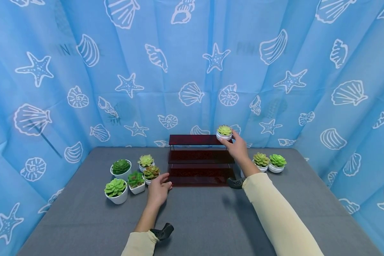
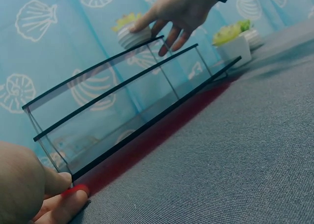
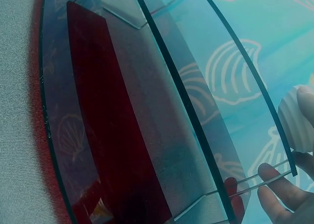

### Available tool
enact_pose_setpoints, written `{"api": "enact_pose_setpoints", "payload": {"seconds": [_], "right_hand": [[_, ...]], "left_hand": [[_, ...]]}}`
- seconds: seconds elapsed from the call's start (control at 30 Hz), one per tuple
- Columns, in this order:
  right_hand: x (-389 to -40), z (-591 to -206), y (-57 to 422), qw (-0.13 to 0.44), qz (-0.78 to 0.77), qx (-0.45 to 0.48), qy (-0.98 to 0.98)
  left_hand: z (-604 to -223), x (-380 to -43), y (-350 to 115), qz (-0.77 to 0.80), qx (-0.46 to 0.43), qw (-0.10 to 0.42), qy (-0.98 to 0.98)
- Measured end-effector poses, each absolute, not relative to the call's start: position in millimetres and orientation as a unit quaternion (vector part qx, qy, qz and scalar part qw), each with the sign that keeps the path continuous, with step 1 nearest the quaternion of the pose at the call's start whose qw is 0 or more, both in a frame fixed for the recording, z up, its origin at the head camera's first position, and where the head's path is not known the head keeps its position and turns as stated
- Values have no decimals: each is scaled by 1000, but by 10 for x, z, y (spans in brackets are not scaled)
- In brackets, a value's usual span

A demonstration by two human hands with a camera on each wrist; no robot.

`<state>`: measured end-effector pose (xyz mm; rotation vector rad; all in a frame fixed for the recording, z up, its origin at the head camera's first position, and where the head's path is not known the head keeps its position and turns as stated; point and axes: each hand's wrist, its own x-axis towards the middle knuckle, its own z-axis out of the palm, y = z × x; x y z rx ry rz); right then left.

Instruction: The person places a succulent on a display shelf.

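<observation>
from where i stand, the little yellow-green succulent [image 1: 225, 130] in its white ribbed bowl [image 1: 224, 137] is up at the right end of the top tier of a dark red, see-through three-tier display riser [image 1: 192, 139]; whether the bowl bears on the tier or hangs just off it, i can't tell. the right hand [image 1: 238, 148] has it, thumb and fingers around the bowl's side, the lower fingers spread below near the thin metal legs [image 3: 250, 181]. the left hand [image 1: 158, 190] pinches the riser's front left corner at the lowest tier, thumb above and fingertip beneath. i'd guess the plant is artificial and light, its leaves bendy, the bowl stiff and perhaps a bit slick; the ribs should help, and the bowl's side is a better hold than the leaves. the riser looks like glossy acrylic, stiff but easy to scuff or skid along the grey table [image 1: 195, 220], so bracing a corner seems sensible. no brand or label shows on bowl or riser. the only writing is ghostly lettering [image 1: 247, 48] through the blue seashell curtain [image 1: 182, 39], reading something like "pin", the rest lost.
</observation>
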<state>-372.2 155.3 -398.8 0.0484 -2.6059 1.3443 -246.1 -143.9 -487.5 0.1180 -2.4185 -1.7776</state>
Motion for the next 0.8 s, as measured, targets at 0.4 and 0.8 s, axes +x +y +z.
{"api": "enact_pose_setpoints", "payload": {"seconds": [0.4,0.8], "right_hand": [[-3605,-3902,1617,63,445,30,-893],[-3342,-3715,1854,86,453,52,-886]], "left_hand": [[-4885,-2449,-1433,-588,41,70,-805],[-4898,-2480,-1435,-589,44,70,-804]]}}
